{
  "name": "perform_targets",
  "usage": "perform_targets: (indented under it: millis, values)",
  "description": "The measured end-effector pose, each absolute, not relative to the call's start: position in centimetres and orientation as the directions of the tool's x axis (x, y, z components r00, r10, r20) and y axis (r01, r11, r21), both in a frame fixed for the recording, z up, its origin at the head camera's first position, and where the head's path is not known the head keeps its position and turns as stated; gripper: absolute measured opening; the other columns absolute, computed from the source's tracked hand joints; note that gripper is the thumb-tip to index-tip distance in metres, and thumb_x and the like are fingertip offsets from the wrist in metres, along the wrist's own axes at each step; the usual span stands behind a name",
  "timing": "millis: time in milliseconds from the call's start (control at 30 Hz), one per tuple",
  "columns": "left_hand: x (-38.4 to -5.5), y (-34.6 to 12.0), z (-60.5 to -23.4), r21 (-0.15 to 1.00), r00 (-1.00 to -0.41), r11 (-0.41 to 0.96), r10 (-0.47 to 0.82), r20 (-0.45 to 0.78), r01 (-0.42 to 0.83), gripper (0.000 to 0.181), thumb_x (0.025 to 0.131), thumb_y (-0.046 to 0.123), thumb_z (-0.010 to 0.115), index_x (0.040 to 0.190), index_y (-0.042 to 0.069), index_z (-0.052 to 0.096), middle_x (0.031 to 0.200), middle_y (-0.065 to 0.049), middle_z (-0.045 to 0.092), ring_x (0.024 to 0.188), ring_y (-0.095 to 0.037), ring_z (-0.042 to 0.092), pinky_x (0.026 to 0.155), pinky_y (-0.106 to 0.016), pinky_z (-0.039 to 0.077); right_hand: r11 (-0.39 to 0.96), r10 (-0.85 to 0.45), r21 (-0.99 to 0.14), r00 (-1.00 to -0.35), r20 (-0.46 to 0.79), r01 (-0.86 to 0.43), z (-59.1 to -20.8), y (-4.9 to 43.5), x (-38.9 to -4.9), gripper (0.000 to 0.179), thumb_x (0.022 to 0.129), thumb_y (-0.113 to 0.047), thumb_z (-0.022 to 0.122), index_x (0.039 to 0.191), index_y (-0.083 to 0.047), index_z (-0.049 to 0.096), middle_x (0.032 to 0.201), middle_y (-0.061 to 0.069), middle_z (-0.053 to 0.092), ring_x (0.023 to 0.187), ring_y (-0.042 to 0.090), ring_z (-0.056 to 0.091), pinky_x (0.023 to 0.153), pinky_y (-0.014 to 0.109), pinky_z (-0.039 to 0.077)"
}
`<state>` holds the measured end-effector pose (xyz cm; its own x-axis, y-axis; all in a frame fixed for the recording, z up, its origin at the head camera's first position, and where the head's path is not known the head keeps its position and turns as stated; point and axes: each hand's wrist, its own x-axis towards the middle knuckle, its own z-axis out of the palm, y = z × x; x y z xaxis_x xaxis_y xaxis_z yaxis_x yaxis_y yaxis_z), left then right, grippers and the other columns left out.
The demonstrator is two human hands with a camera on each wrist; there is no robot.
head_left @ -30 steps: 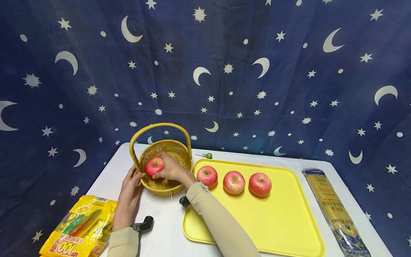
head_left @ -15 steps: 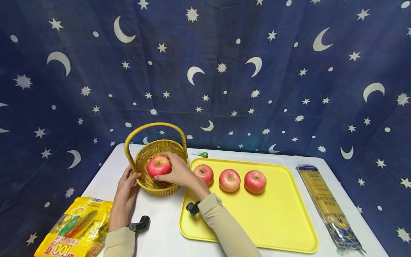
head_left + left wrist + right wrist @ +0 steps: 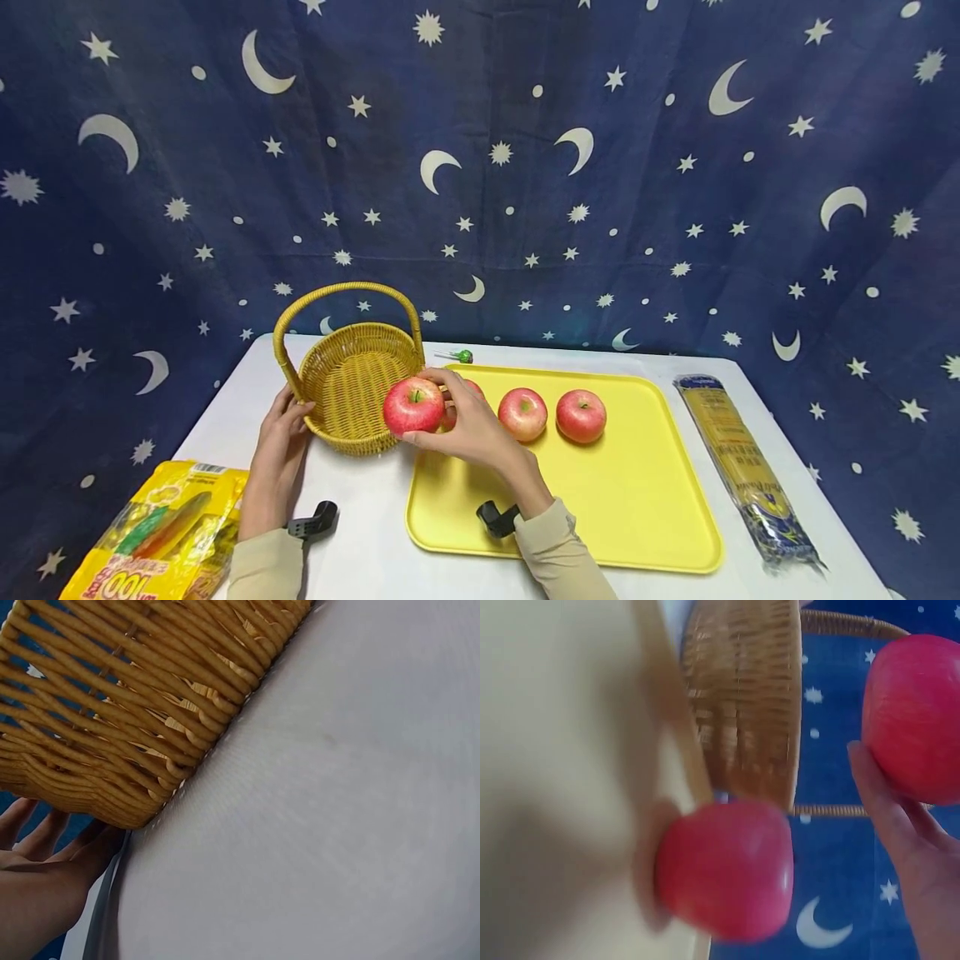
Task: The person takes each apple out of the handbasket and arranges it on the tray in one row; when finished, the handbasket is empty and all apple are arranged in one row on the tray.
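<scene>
My right hand (image 3: 468, 429) grips a red apple (image 3: 411, 408) between thumb and fingers, raised over the gap between the wicker basket (image 3: 352, 387) and the yellow tray's left edge. In the right wrist view this apple (image 3: 919, 716) is clear of the basket wall (image 3: 742, 697). My left hand (image 3: 279, 450) holds the basket at its left rim, near the foot of the handle, the thumb at the rim. The basket's bare woven bottom shows. On the tray (image 3: 637, 500) sit an apple (image 3: 522, 414), another apple (image 3: 581, 416) to its right, and a third, mostly hidden behind my right hand.
A yellow snack bag (image 3: 153, 533) lies at the table's front left. A long pack of pasta (image 3: 750, 471) lies right of the tray. Behind the tray is a green lollipop (image 3: 463, 357). A dark blue cloth (image 3: 510, 167) with moons and stars hangs behind the table.
My right hand has lifted the apple out of the basket and carried it right, toward the tray. My left hand stays at the basket's rim. The head view has swung slightly right.
</scene>
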<state>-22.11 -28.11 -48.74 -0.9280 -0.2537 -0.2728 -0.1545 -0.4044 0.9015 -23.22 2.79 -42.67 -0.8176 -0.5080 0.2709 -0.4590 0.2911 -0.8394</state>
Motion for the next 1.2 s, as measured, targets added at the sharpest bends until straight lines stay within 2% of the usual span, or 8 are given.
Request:
perform_targets:
  millis: [133, 267, 533, 800, 1033, 1200]
  values:
    - [-22.2, -28.3, -48.5, 0.907, -0.936, -0.4, -0.248, -0.25, -0.136, 0.071, 0.107, 0.009, 0.047, 0.165, 0.035, 0.017, 0.173, 0.009, 0.011, 0.156, -0.015, 0.018, 0.13, -0.037, 0.011, 0.338, -0.478, -0.821, -0.835, 0.272, -0.46, -42.5, 5.0, -22.6, 0.074, 0.078, -0.039, 0.088, 0.141, -0.031, 0.051, 0.133, -0.014, 0.058, 0.116, 0.009, 0.059, 0.102, 0.034, 0.054]
    - [-22.3, -28.2, -48.4, 0.905, -0.934, -0.402, -0.249, -0.255, -0.14, 0.07, 0.107, 0.008, 0.046, 0.165, 0.035, 0.018, 0.173, 0.009, 0.011, 0.156, -0.014, 0.019, 0.129, -0.036, 0.012, 0.4, -0.44, -0.809, -0.864, 0.243, -0.432, -42.4, 7.3, -22.1, 0.076, 0.077, -0.041, 0.089, 0.141, -0.035, 0.05, 0.135, -0.015, 0.057, 0.117, 0.01, 0.058, 0.103, 0.041, 0.054]
    - [-22.3, -28.2, -48.5, 0.914, -0.943, -0.388, -0.245, -0.225, -0.117, 0.07, 0.107, 0.009, 0.046, 0.165, 0.034, 0.017, 0.173, 0.008, 0.012, 0.156, -0.015, 0.018, 0.13, -0.039, 0.01, 0.423, -0.369, -0.81, -0.893, 0.257, -0.407, -42.5, 12.0, -21.9, 0.075, 0.077, -0.032, 0.091, 0.141, -0.027, 0.051, 0.136, -0.005, 0.058, 0.119, 0.019, 0.063, 0.102, 0.044, 0.055]
    - [-22.3, -27.9, -48.6, 0.91, -0.945, -0.397, -0.234, -0.229, -0.122, 0.07, 0.107, 0.009, 0.046, 0.166, 0.033, 0.017, 0.173, 0.008, 0.013, 0.155, -0.014, 0.02, 0.129, -0.037, 0.011, 0.437, -0.241, -0.853, -0.951, 0.195, -0.285, -42.8, 16.0, -21.8, 0.081, 0.076, -0.032, 0.091, 0.145, -0.026, 0.048, 0.136, 0.005, 0.056, 0.121, 0.029, 0.06, 0.101, 0.052, 0.055]
    - [-22.2, -27.9, -48.7, 0.913, -0.946, -0.39, -0.235, -0.221, -0.116, 0.07, 0.107, 0.009, 0.046, 0.166, 0.032, 0.016, 0.173, 0.006, 0.013, 0.154, -0.015, 0.021, 0.129, -0.037, 0.014, 0.49, -0.167, -0.821, -0.956, 0.242, -0.294, -42.7, 18.2, -22.0, 0.081, 0.078, -0.029, 0.09, 0.146, -0.022, 0.047, 0.136, 0.007, 0.06, 0.12, 0.029, 0.061, 0.097, 0.045, 0.057]
    - [-22.0, -28.1, -48.7, 0.917, -0.947, -0.384, -0.241, -0.213, -0.108, 0.07, 0.107, 0.009, 0.046, 0.166, 0.031, 0.015, 0.173, 0.005, 0.013, 0.154, -0.015, 0.021, 0.129, -0.038, 0.012, 0.511, -0.11, -0.808, -0.954, 0.277, -0.294, -42.5, 19.9, -22.1, 0.078, 0.08, -0.027, 0.089, 0.146, -0.019, 0.047, 0.137, 0.006, 0.059, 0.121, 0.029, 0.059, 0.093, 0.022, 0.054]
